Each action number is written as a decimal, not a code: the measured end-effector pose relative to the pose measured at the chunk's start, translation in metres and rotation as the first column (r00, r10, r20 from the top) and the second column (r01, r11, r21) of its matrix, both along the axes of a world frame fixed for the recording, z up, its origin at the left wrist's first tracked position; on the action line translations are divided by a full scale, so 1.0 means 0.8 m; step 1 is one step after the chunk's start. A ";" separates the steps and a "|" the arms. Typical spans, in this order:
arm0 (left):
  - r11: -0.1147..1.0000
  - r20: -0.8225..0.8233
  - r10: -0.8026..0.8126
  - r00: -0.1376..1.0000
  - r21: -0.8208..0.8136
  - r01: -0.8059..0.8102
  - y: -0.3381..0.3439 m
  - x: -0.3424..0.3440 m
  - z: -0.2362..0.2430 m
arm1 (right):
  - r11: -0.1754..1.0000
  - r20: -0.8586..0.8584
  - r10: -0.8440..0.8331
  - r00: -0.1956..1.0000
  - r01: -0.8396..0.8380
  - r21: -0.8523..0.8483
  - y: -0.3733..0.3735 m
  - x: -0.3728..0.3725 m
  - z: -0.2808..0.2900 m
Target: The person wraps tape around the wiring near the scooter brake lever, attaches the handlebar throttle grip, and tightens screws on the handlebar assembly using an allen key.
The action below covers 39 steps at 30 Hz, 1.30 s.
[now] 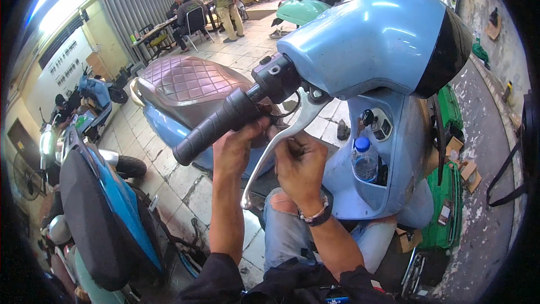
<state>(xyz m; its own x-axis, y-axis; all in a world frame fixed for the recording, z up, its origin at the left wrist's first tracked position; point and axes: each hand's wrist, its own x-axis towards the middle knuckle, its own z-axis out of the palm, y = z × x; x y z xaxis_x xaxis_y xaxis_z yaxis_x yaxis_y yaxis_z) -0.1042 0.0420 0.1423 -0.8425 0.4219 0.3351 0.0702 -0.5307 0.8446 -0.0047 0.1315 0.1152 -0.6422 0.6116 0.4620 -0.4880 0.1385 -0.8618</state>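
1. Closest in, both forearms come up from the bottom edge, over a knee in ripped jeans (284, 222).
2. The right hand (301, 166), with a bracelet on the wrist, has its fingers curled tight up behind the silver brake lever (275, 143). It looks pinched on something small there, but honestly I can't tell what.
3. The left hand (236, 149) sits right under the black rubber grip (216, 126), with its fingertips touching the underside near the lever pivot. It's half closed, not wrapped around the grip.
4. The lever hangs down from the black switch housing (275, 79) on the handlebar of a light blue scooter (371, 39).
5. In the scooter's front pocket, right of the hands, there's a water bottle (365, 160) with a blue cap.
6. Behind the grip is the brown quilted seat (188, 81).
7. Off left, another blue scooter (107, 191) is parked on the tiled floor (185, 183).
8. Way at the back, people sit and stand around a table (154, 31).
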 end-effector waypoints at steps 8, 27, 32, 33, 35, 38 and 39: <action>0.997 -0.208 0.019 0.978 -0.070 -0.035 0.001 0.012 0.022 | 0.984 -0.081 -0.136 0.987 0.144 0.108 -0.001 -0.006 -0.004; 0.998 -0.264 0.007 0.964 -0.051 -0.021 0.002 -0.005 0.020 | 0.995 -0.010 -0.081 0.997 0.082 0.053 0.004 -0.008 -0.018; 0.996 -0.426 0.010 0.905 -0.072 -0.045 -0.014 -0.015 0.021 | 0.991 0.009 -0.127 0.992 0.126 0.055 0.008 -0.023 -0.025; 0.994 -0.425 0.011 0.905 -0.093 -0.055 -0.016 -0.016 0.022 | 0.988 -0.040 -0.134 0.990 0.137 0.074 0.007 -0.025 -0.026; 0.989 -0.419 0.025 0.907 -0.123 -0.084 -0.019 -0.016 0.022 | 0.991 -0.115 -0.118 0.986 0.124 0.051 0.006 -0.032 -0.027; 0.989 -0.450 0.028 0.892 -0.118 -0.091 -0.021 -0.015 0.021 | 0.994 -0.145 -0.108 0.984 0.111 0.018 0.011 -0.044 -0.025; 0.987 -0.439 0.023 0.898 -0.131 -0.090 -0.021 -0.016 0.022 | 0.989 -0.160 -0.124 0.979 0.134 0.055 0.013 -0.048 -0.023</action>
<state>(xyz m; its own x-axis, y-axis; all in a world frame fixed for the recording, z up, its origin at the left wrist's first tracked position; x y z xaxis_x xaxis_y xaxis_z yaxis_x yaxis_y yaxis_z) -0.1168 0.0253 0.1596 -0.6500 0.4494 0.6128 0.4745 -0.3899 0.7892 -0.0428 0.1423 0.0967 -0.4768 0.6497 0.5921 -0.5902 0.2625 -0.7633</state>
